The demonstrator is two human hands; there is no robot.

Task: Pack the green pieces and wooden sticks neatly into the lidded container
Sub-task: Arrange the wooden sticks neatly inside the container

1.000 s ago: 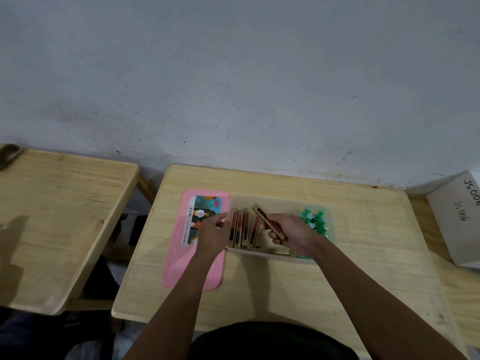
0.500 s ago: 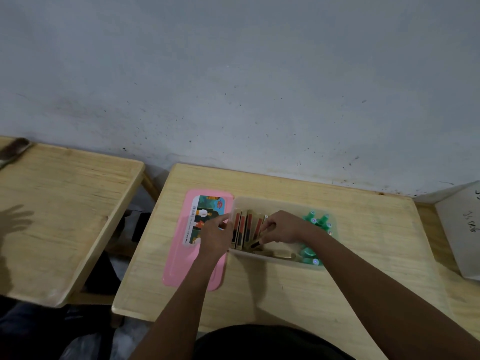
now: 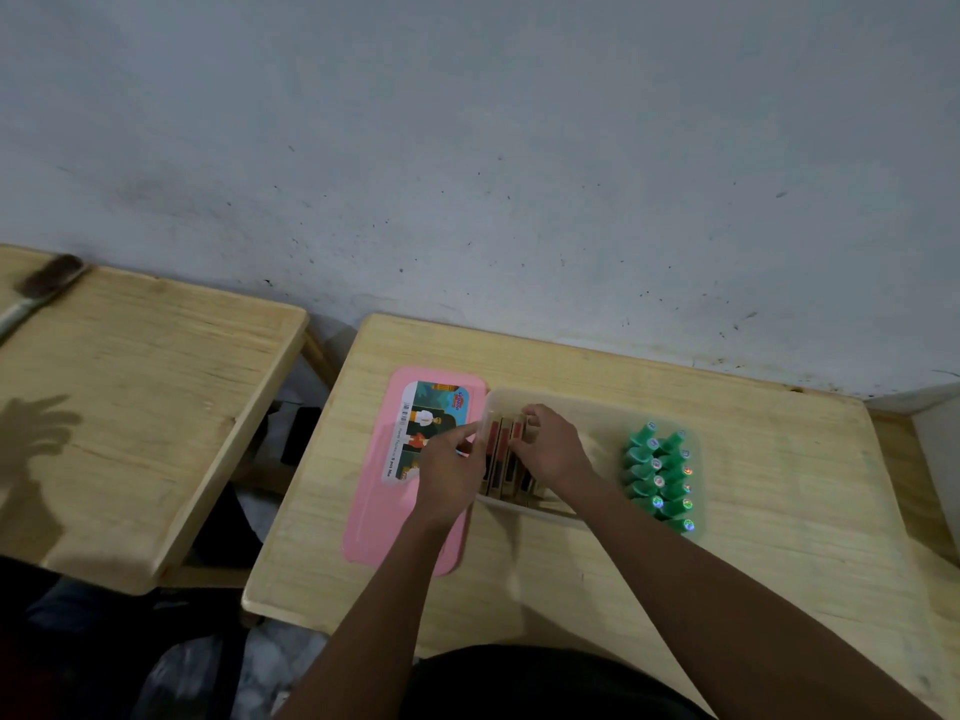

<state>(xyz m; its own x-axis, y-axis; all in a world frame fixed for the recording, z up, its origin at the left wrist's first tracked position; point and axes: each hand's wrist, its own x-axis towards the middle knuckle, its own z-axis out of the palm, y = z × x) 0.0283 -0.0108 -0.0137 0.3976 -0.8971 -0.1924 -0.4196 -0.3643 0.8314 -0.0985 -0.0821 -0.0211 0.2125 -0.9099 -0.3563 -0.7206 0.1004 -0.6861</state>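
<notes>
A translucent container [image 3: 597,407] stands on the wooden desk [image 3: 753,511]. Several wooden sticks [image 3: 501,462] with red faces stand side by side in its left half. Several green pieces [image 3: 660,475] fill its right end in rows. My left hand [image 3: 449,470] rests at the container's left wall, fingers touching the outermost stick. My right hand [image 3: 550,446] is inside the container, its fingertips pinching the top of a stick in the row. The pink lid [image 3: 374,511] lies flat to the left of the container, partly under my left hand.
A second wooden desk [image 3: 130,407] stands to the left across a gap, with a brush [image 3: 36,288] at its far corner. A grey wall runs behind both desks. A white box [image 3: 940,439] sits at the right edge.
My right hand has lowered the stick it held into the row and moved left with it. My left hand stays at the container's left wall. The camera has shifted slightly.
</notes>
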